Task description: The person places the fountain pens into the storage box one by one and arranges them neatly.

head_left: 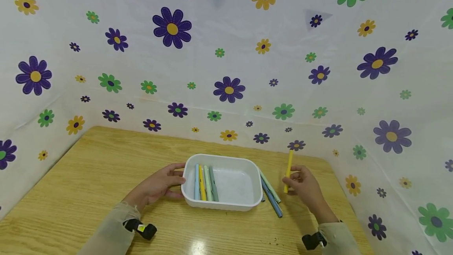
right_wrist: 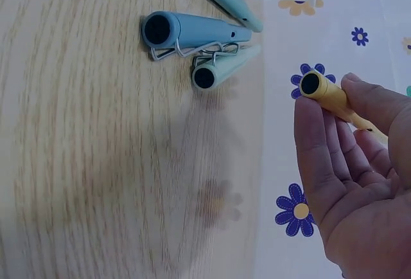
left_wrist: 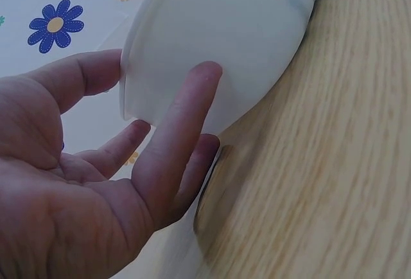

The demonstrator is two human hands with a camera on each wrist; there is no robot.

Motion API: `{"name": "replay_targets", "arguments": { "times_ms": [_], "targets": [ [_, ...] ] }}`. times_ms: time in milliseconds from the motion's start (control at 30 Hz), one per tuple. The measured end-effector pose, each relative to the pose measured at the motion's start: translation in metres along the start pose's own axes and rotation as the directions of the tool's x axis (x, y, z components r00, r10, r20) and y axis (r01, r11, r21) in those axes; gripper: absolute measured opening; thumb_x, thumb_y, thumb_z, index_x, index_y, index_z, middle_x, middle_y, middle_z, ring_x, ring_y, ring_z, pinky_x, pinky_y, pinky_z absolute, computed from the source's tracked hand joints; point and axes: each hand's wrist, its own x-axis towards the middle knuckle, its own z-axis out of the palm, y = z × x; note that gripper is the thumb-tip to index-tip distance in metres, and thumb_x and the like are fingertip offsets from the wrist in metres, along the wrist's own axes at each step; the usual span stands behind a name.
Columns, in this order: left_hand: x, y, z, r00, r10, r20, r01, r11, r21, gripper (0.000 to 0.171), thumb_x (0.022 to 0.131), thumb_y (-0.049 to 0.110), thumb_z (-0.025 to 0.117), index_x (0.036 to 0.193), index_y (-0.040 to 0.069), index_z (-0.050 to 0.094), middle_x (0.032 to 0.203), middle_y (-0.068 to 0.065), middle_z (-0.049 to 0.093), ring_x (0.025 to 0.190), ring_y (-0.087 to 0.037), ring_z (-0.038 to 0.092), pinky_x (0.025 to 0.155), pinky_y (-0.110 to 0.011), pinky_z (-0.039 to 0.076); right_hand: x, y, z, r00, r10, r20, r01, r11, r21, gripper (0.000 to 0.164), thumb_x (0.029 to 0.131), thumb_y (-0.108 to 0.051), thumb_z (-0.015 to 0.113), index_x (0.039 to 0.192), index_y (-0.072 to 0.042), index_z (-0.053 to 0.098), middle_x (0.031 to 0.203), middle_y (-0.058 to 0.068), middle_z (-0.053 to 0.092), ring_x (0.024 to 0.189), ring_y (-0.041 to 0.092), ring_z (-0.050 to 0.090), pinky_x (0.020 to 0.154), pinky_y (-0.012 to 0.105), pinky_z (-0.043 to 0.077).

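Holding a yellow pen (head_left: 289, 166) between thumb and fingers, the right hand (head_left: 303, 182) keeps its grip narrow. The pen stands nearly upright with a slight tilt, to the right of the white tray (head_left: 235, 186) and of the loose pens beside it. In the right wrist view its dark round end faces the camera.

At the tray's other end, the left hand (head_left: 161, 184) has its grip on the left side: the thumb is at the rim and other fingers are set against the outer wall, spread apart.

Four pens lie side by side in the left part of the tray: a light blue pen (head_left: 196, 182) nearest the left wall, then a second yellow pen (head_left: 202, 183), a pale green pen (head_left: 208, 184) and a grey-green pen (head_left: 214, 186). The white floor shows to their right.

Outside, by the tray's right end, a loose green pen (head_left: 270, 186) and a darker blue pen (head_left: 272, 200) lie slanted on the bench (head_left: 141, 152), close together. A third loose pen (head_left: 263, 198) is mostly hidden by the tray in the head view.

White cloth (head_left: 201, 66) printed with purple, yellow and green flowers rises behind the bench and along both sides. Each wrist wears a black strap (head_left: 141, 229) near a pale sleeve (head_left: 109, 229).
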Motion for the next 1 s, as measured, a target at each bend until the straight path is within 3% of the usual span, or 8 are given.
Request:
{"name": "replay_targets", "arguments": {
  "times_ms": [433,667,1000],
  "targets": [
    [-0.001,0.001,0.003,1.000,0.000,-0.016,0.000,1.000,-0.013,0.073,0.102,0.011,0.063,0.163,0.004,0.023,0.152,-0.034,0.040,0.113,-0.034,0.068,0.090,-0.052,0.062,-0.011,-0.012,0.001,0.999,-0.033,-0.017,0.033,0.999,0.023,0.052,0.100,-0.015,0.070,0.143,-0.003,0.043,0.111,0.018,0.058,0.091,0.022,0.066,0.076,0.042,0.067],
    [-0.001,0.001,0.004,1.000,-0.006,-0.026,0.006,1.000,-0.001,0.071,0.103,0.011,0.062,0.163,0.005,0.024,0.151,-0.033,0.042,0.110,-0.032,0.069,0.088,-0.049,0.063,-0.016,-0.020,0.003,0.998,-0.062,-0.027,0.062,0.998,0.013,0.064,0.101,-0.015,0.069,0.155,-0.010,0.035,0.112,0.020,0.061,0.089,0.021,0.070,0.074,0.038,0.067],
    [-0.001,0.002,0.004,1.000,-0.008,-0.027,0.008,1.000,-0.003,0.074,0.101,0.013,0.064,0.163,0.005,0.024,0.152,-0.033,0.041,0.112,-0.033,0.069,0.089,-0.050,0.063,-0.019,-0.028,0.013,0.994,-0.101,-0.031,0.102,0.994,0.026,0.059,0.100,-0.009,0.068,0.153,-0.011,0.041,0.110,0.019,0.060,0.090,0.020,0.069,0.075,0.039,0.067]
  ]
}}
